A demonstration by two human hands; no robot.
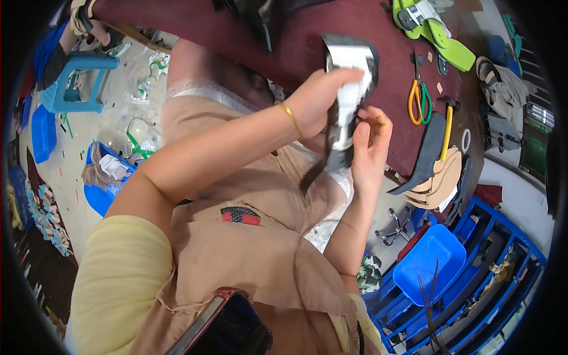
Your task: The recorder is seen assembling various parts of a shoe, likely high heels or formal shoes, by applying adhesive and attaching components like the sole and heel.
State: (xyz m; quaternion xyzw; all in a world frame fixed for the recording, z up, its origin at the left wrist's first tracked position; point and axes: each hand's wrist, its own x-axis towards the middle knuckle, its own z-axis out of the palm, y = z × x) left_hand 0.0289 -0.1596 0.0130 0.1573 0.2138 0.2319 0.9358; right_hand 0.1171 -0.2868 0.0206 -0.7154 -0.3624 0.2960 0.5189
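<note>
My left hand (318, 102), with a gold-coloured bangle at the wrist, is closed around a long white-and-black shoe part (350, 66), its thumb pressed across the white face. The part is tilted and smeared by motion, so its exact kind does not show. Close beside its right edge is my right hand (373, 139), palm turned up, with thumb and curved fingers apart. Its fingertips are near or against the edge; contact is unclear. Both hands are above my lap, at the near edge of a dark red table (296, 62).
On the table's right are scissors (419, 100), a yellow-handled hammer (448, 133), lime-green slippers (441, 38) and tan sole-shaped sheets (438, 180). A blue bin (431, 263) rests on a blue rack. Leftward stand a blue stool (80, 80) and another blue bin (103, 192). A phone (228, 328) hangs at my chest.
</note>
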